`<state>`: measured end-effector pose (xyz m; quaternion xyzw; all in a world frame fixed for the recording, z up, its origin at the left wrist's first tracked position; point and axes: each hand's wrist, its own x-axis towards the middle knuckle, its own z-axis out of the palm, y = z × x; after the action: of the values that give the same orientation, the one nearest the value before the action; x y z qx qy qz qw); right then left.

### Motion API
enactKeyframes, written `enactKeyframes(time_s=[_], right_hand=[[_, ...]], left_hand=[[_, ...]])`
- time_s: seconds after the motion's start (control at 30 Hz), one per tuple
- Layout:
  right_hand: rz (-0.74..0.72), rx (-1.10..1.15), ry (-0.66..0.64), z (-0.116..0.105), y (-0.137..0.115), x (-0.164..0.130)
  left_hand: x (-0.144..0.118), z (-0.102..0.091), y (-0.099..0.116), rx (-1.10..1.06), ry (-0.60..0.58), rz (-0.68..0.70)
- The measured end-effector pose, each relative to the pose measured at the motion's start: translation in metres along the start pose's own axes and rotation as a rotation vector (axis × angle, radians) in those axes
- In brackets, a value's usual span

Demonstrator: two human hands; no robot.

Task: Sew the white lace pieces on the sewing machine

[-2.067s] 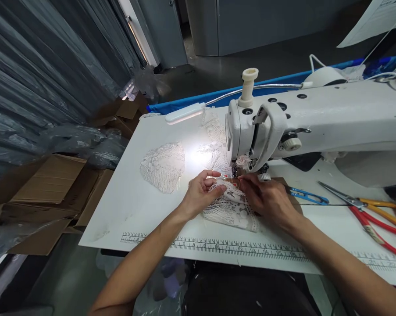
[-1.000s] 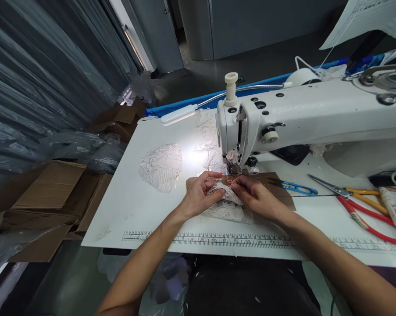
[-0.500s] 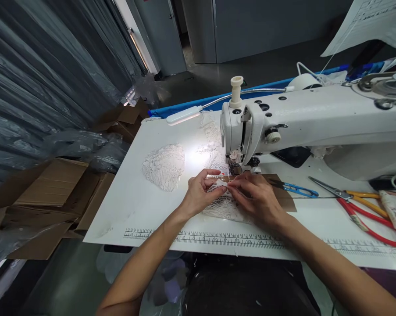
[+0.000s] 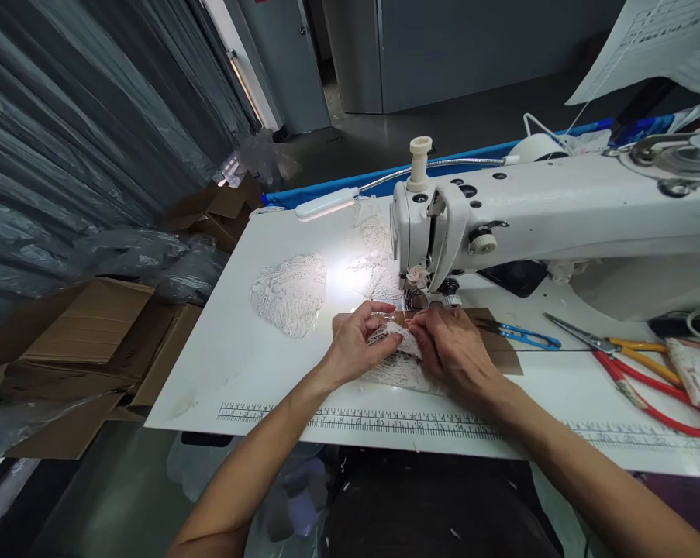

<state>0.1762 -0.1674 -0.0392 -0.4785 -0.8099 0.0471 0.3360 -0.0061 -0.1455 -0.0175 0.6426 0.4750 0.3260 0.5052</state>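
My left hand point(image 4: 353, 346) and right hand point(image 4: 451, 349) meet over a lace piece point(image 4: 397, 358); the fingertips of both pinch its top edge between thumb and forefinger, nearly touching each other. The lace lies bunched on the table point(image 4: 233, 364), midway along the near edge and just in front of the presser foot point(image 4: 415, 297) of the sewing machine point(image 4: 536, 221). Beneath the lace and my right hand lies a brown card point(image 4: 501, 353). A printed ruler point(image 4: 350, 419) runs along the near edge of the table. Toward the left edge lies a second lace piece point(image 4: 290, 293); a third point(image 4: 376, 256) lies beside the machine head, under the lamp point(image 4: 325, 204). Toward the right edge lie blue snips point(image 4: 524, 335), then scissors with orange handles point(image 4: 622, 346) and red ones point(image 4: 652, 395).
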Motion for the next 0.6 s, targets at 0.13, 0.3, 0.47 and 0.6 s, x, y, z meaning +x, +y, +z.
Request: enactKeyframes(time_s=[0.13,0.3,0.47,0.6], right_hand=[[0.074,0.104,0.074,0.0029,-0.001,-0.0019],[0.217,0.381,-0.024,0.0,-0.0017,-0.0027],[0.337,0.527,-0.054,-0.0044,-0.0021,-0.003],[0.348,0.548,-0.052,-0.0044,-0.0018,-0.004]], left_hand=[[-0.0029,0.0002,0.0016,0.05,-0.19,0.107],[-0.0016,0.0,0.0018,-0.017,-0.176,0.102],[-0.0008,0.0009,0.0013,0.036,-0.109,0.102],[-0.0017,-0.0008,0.001,0.08,-0.101,0.071]])
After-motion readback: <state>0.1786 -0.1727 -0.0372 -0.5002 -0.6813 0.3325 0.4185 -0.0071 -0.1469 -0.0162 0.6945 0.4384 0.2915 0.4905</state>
